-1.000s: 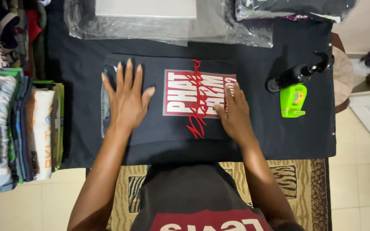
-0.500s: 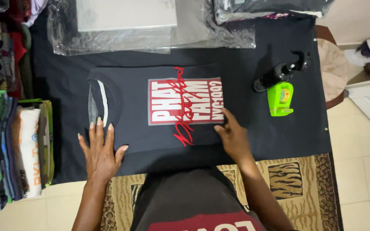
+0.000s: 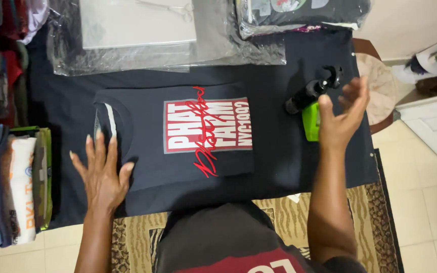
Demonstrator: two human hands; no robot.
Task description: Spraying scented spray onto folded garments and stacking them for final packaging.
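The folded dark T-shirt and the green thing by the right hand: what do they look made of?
Folded dark T-shirt: soft matte knit fabric, probably cotton, with a flat red-and-white print; it lies limp with soft folds. Green thing: looks like hard, smooth moulded plastic with even bright colour, but the right hand partly hides it.

I found the place to be a room in a home used as a small clothing packing station. A table [image 3: 304, 167] under a dark cloth carried 1 folded dark printed T-shirt [image 3: 178, 141], clear plastic garment bags [image 3: 168, 45] and a bagged shirt [image 3: 304, 15]. Stacks of folded garments [image 3: 6, 187] stood at 1 side. Beneath were an animal-print rug [image 3: 380, 222] and pale floor tiles [image 3: 431, 202], with a white cabinet [image 3: 431, 126] nearby.
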